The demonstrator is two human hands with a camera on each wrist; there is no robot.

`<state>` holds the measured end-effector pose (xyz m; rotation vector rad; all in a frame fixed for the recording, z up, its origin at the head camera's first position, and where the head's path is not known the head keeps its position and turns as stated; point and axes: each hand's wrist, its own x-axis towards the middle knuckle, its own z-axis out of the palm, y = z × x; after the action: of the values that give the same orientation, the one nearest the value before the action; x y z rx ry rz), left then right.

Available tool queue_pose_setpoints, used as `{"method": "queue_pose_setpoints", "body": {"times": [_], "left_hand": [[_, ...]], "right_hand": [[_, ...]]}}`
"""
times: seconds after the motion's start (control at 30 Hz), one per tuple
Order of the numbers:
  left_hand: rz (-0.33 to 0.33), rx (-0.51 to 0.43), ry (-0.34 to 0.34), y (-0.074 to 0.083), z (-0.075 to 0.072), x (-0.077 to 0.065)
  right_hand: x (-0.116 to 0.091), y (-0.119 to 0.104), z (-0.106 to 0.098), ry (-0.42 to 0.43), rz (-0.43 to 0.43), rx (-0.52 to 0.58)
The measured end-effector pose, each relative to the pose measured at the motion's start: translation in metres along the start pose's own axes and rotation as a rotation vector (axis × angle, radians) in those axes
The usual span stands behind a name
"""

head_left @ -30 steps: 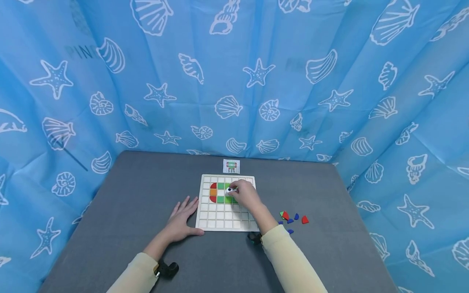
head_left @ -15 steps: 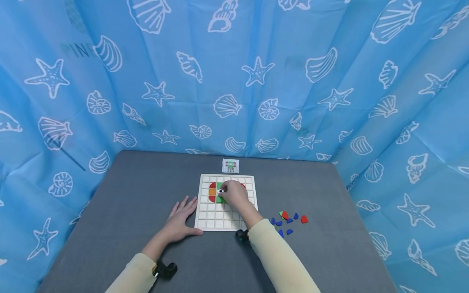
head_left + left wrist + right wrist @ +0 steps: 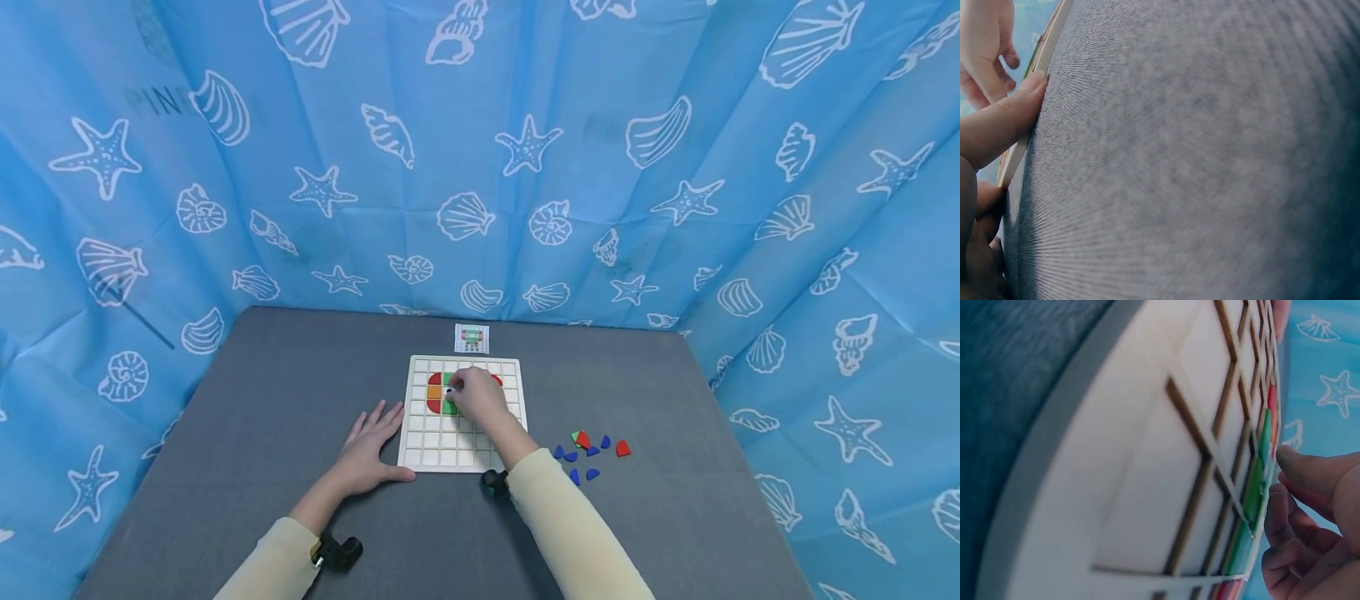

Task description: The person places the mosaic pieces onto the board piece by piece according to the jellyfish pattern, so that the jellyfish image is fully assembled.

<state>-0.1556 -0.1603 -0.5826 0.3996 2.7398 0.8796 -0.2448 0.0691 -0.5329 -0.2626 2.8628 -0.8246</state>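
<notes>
A white gridded board (image 3: 441, 457) lies on the grey table, with red, orange and green mosaic tiles set in its upper rows. My right hand (image 3: 480, 395) reaches over these rows. Its thumb and forefinger pinch a white tile with a black dot (image 3: 449, 390), low over the cell beside the orange tile (image 3: 434, 392); the fingers cover most of it. In the right wrist view the fingertips of the right hand (image 3: 1310, 519) are close to the board surface. My left hand (image 3: 367, 457) is spread at the board's left edge, with thumb and fingertips touching it.
A small printed pattern card (image 3: 472, 338) lies behind the board. To the right are several loose blue pieces (image 3: 592, 474), a red piece (image 3: 623, 448), and a red piece overlapping a green one. A blue shell-print curtain (image 3: 525, 250) hangs behind the table.
My right hand has moved left across the board with the dotted white tile, then lowered it toward the cell beside the orange tile. The left hand has stayed at the board's edge.
</notes>
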Motion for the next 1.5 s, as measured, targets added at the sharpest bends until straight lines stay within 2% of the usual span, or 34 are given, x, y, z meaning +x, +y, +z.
{"method": "queue_pose_setpoints", "body": {"times": [0.27,0.4,0.6,0.8,1.13,1.37,1.5], "left_hand": [[-0.016,-0.013,-0.006,0.001,0.002,0.001],[-0.001,-0.015,-0.006,0.000,0.002,0.000],[0.030,-0.023,0.025,0.001,-0.003,-0.002],[0.023,-0.018,0.014,0.001,-0.003,-0.003],[-0.001,-0.022,0.000,0.004,-0.001,-0.001],[0.006,-0.020,0.003,0.002,-0.002,-0.001],[0.016,-0.022,0.004,0.002,-0.001,-0.004]], "right_hand": [[-0.019,-0.001,-0.021,0.055,-0.049,-0.022],[-0.032,0.004,-0.033,0.101,-0.070,-0.047],[-0.049,0.016,-0.048,0.161,-0.044,-0.022],[-0.067,0.041,-0.058,0.196,0.018,0.024],[-0.107,0.102,-0.067,0.243,0.113,0.029],[-0.119,0.126,-0.074,0.212,0.160,-0.012],[-0.123,0.134,-0.078,0.175,0.223,-0.035]]}}
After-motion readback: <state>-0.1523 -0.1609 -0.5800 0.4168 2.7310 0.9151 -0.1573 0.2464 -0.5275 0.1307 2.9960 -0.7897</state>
